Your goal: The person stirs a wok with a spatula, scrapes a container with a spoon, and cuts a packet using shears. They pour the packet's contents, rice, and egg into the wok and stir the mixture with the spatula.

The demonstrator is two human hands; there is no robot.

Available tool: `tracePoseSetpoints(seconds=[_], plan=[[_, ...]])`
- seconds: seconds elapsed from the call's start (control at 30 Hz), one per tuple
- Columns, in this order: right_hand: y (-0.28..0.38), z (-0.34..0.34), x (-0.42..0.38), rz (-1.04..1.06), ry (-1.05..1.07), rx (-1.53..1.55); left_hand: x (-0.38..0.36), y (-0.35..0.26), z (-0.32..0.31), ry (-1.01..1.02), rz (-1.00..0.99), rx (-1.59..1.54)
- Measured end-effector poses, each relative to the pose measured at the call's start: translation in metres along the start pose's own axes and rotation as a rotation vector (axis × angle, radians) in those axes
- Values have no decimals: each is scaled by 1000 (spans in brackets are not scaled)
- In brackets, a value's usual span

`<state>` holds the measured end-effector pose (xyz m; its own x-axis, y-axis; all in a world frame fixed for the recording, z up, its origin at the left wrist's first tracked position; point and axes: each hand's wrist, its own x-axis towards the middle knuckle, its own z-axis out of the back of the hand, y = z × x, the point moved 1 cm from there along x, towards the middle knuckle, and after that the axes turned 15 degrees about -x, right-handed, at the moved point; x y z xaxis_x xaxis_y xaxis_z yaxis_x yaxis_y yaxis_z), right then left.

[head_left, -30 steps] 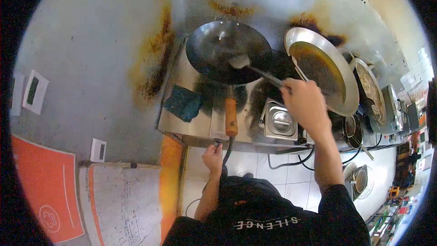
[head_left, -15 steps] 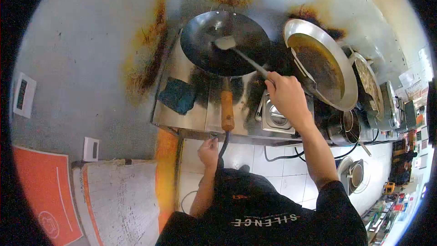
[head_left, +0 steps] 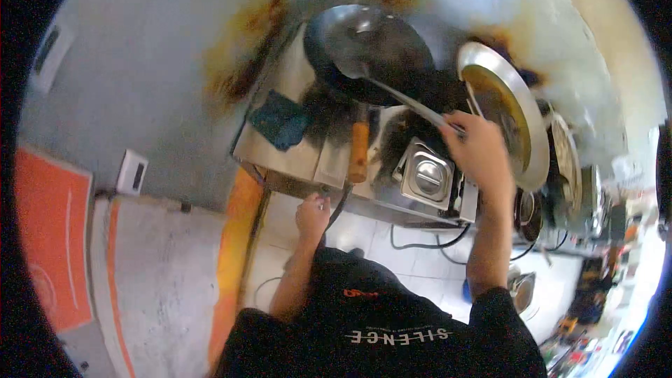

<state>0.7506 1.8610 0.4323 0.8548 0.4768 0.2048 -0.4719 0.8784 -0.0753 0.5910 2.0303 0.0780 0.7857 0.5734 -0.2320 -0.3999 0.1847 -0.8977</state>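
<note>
Two bare hands are in view at a stainless-steel cooking range [head_left: 280, 156]. The right hand [head_left: 481, 150] is clamped on the handle of a metal wok spatula [head_left: 411, 103]; the spatula's blade lies inside the black wok [head_left: 395, 38], towards its near left side. The wok sits at the far left of the range, its wooden handle [head_left: 359, 154] pointing near; its interior is dark and blurred, so contents cannot be determined. The left hand [head_left: 313, 215] is at the near edge of the range, fingers bent; whether they grip anything cannot be told. To the right, a wide metal pan [head_left: 537, 166] contains brown liquid [head_left: 509, 106]. Between the wok handle and that pan stands a rectangular steel container [head_left: 428, 180], lid on, contents hidden. A dark blue cloth [head_left: 280, 120] lies left of the wooden handle.
</note>
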Motion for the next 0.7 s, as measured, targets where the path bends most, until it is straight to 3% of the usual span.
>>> tracePoseSetpoints(seconds=[0.07,0.13,0.23,0.33,0.37,0.47,0.57,0.63,0.7], plan=[[3,30,-10,-16,71,-89,-4,5,-2,-81,-93,154],[15,37,-9,-37,137,-200,-5,0,1,-32,-15,111],[44,-1,5,90,-37,-326,-5,6,-4,-56,-23,104],[58,-34,18,126,32,-320,-12,4,-7,-173,1,33],[36,-43,20,241,-68,-292,-13,0,-3,-219,24,11],[11,-5,10,127,177,-277,-19,-10,6,-161,100,-53],[26,30,-3,-103,339,-326,-24,-13,8,-135,13,-162],[43,3,2,7,72,-343,-22,-28,6,30,-7,-386],[49,-37,21,158,-46,-379,-16,-51,0,211,34,-697]])
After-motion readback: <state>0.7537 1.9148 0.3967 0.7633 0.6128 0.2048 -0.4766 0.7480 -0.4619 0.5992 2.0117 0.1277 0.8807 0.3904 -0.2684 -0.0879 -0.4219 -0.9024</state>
